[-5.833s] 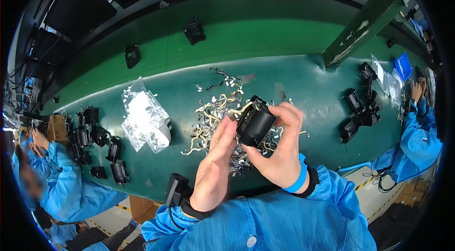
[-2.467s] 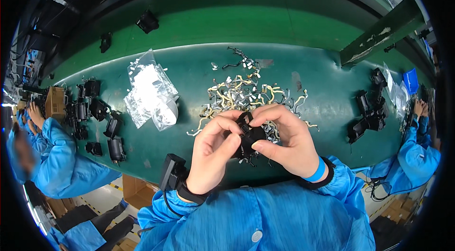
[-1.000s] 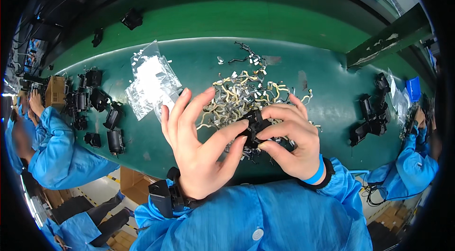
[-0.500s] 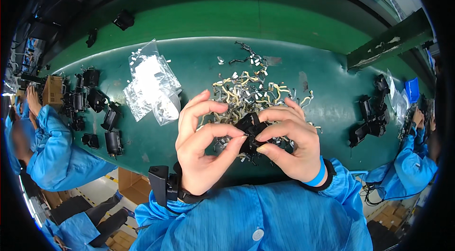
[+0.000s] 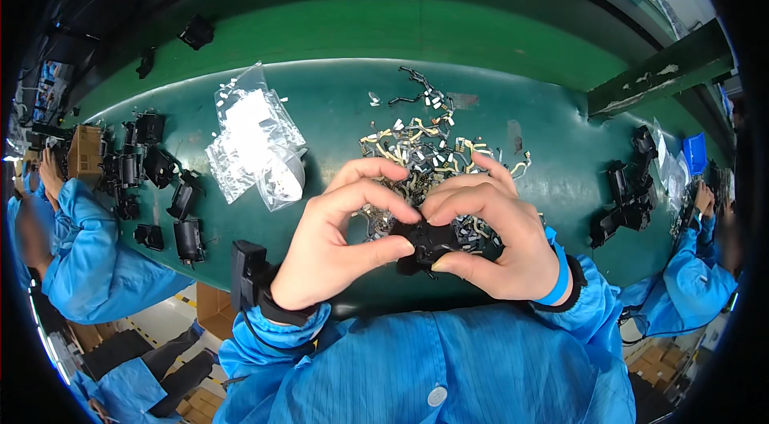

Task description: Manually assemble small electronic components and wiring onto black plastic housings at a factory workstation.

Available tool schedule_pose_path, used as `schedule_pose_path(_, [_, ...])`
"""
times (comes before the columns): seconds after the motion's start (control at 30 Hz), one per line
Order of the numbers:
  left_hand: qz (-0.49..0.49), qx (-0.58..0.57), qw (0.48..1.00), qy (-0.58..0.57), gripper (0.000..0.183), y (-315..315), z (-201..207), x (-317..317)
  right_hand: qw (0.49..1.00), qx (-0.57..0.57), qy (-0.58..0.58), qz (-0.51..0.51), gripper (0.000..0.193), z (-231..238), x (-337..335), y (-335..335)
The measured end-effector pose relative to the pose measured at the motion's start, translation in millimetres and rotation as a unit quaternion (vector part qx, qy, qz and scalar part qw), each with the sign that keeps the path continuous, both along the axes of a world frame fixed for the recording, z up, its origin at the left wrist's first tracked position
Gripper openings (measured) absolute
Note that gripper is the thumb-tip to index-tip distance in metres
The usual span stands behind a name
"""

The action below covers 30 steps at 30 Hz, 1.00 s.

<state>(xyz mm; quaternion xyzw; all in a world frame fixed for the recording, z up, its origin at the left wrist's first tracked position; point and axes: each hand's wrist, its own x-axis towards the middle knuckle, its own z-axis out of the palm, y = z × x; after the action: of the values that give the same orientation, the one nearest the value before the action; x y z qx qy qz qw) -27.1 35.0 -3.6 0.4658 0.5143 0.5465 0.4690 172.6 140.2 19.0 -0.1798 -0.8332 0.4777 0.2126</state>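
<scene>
From the glossy-edged carton (image 5: 84, 153), its print too small to read, go right: the crinkled clear bag (image 5: 280, 192) lies near ten o'clock. The left hand (image 5: 330, 238), fingers half curled, pinches the black part (image 5: 428, 242); tangled wires (image 5: 420, 153) spread at its twelve. The right hand (image 5: 503, 238), similarly curled, grips its three-o'clock side.

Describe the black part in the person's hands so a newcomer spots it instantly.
From the long green table, go to the pile of cables at its middle. At the pile's near side, the left hand and right hand hold the black part between them. That sets it apart: the left cluster and right cluster of black pieces lie on the table, unheld.
</scene>
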Motion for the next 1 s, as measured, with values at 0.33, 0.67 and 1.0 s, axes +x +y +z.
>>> schedule_pose_path(0.33, [0.118, 0.045, 0.969, 0.213, 0.014, 5, 3, 2, 0.993, 0.108, -0.04, 0.003, 0.037, 6, -20, 21])
schedule_pose_path(0.67, [0.147, 0.029, 0.954, 0.261, 0.028, 4, -12, 16, 0.83, 0.441, -0.034, -0.34, 0.028, -63, -66, 186])
schedule_pose_path(1.0, [0.033, 0.045, 0.891, 0.45, 0.021, 19, -35, 43, 0.825, 0.454, -0.023, -0.337, 0.033, -30, -37, 147])
